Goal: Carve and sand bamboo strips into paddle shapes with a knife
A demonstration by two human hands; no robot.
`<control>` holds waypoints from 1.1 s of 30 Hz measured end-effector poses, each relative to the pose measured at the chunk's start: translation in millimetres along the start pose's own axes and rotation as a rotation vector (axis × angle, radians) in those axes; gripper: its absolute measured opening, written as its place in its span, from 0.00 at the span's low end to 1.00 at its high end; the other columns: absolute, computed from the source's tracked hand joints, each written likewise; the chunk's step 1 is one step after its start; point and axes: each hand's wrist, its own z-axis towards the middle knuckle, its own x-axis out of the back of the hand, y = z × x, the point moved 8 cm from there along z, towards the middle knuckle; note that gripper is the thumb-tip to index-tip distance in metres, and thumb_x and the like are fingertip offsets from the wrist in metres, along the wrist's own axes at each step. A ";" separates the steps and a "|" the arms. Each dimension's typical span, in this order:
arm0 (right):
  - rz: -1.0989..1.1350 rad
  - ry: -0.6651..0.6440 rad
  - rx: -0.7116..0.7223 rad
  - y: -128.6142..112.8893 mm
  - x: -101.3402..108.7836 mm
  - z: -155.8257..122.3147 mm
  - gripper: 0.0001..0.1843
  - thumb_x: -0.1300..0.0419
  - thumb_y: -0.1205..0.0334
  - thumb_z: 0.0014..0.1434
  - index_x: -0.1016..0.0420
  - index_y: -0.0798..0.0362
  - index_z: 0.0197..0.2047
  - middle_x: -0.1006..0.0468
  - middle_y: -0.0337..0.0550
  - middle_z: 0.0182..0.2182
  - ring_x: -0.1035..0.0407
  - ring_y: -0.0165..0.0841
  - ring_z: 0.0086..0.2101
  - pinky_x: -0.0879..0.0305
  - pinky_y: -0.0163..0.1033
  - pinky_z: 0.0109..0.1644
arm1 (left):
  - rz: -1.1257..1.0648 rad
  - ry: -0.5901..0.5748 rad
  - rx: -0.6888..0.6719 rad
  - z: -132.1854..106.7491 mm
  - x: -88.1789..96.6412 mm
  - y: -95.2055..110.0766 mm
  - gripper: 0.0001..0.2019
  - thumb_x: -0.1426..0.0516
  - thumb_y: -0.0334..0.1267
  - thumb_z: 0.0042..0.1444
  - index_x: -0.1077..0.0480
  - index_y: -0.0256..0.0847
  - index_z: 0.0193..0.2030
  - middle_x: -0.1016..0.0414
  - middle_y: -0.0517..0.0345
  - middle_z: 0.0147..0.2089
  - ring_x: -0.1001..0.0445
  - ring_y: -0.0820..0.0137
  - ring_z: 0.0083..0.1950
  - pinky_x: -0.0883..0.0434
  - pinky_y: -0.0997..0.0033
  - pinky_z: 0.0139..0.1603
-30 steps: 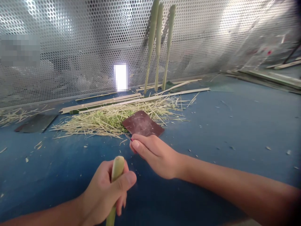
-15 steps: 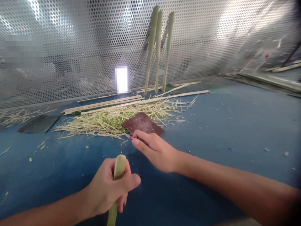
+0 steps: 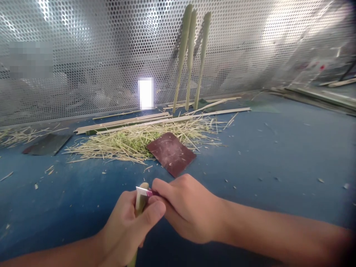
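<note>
My left hand (image 3: 126,228) is wrapped around a pale green bamboo stick (image 3: 141,200), held upright with its rounded top poking out above my thumb. My right hand (image 3: 186,207) is closed on a small knife (image 3: 144,191) with a pink handle. The short silver blade rests against the top of the stick. Both hands touch each other low in the middle of the view, above the blue table (image 3: 278,155).
A brown sheet of sandpaper (image 3: 171,153) lies just beyond my hands. Behind it sits a pile of bamboo shavings (image 3: 130,142) and several thin strips (image 3: 155,120). Three shaped bamboo sticks (image 3: 191,55) lean on the perforated metal screen (image 3: 83,55). A dark sheet (image 3: 46,144) lies at left.
My right hand has drawn back from the sandpaper with the knife and brought the blade to the top of the stick. My left hand stayed put.
</note>
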 end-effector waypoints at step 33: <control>-0.073 0.008 -0.110 0.3 -1.6 -3.2 0.11 0.58 0.58 0.67 0.45 0.49 0.32 0.35 0.34 0.20 0.51 0.27 0.17 0.60 0.36 0.23 | -0.014 0.080 0.075 -1.8 0.5 -1.9 0.32 0.52 0.71 0.55 0.42 0.42 0.19 0.45 0.64 0.14 0.45 0.76 0.17 0.48 0.73 0.20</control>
